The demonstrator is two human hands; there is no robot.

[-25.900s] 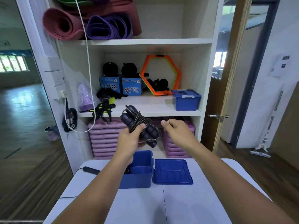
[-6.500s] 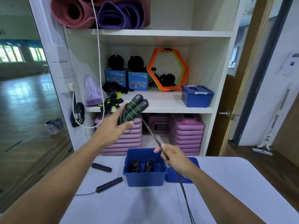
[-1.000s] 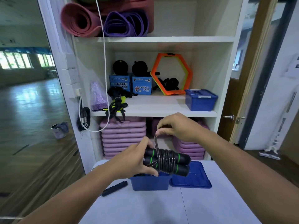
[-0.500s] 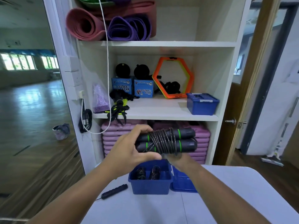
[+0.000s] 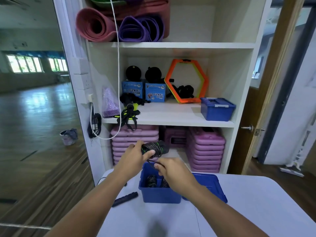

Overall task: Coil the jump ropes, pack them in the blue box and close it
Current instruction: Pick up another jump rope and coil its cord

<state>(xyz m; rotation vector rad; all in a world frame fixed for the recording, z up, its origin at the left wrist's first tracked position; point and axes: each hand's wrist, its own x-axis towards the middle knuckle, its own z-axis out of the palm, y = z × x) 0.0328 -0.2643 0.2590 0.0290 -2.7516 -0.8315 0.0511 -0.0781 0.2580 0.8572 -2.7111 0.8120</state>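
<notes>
The left hand [image 5: 134, 157] grips a jump rope bundle [image 5: 155, 148] above the box: two black cylindrical handles with green rings, side by side, bound by tight turns of thin black cord. The right hand [image 5: 173, 171] pinches the loose cord tail [image 5: 152, 163] between thumb and fingertips, just under the bundle. Below them the blue box [image 5: 160, 195], smooth rectangular plastic, stands open on the white table [image 5: 256, 211] and holds two coiled ropes [image 5: 151, 180], dark and ridged, next to each other. Its flat blue lid [image 5: 211, 184] lies on the table touching the box's right side. One black ribbed handle [image 5: 125, 199] lies left of the box. On the white shelf unit behind stand one closed blue box [image 5: 217, 109], one orange hexagon ring [image 5: 186, 81], two blue cartons [image 5: 154, 94] and two rolled foam mats, pink [image 5: 95, 24] and purple [image 5: 140, 29]
</notes>
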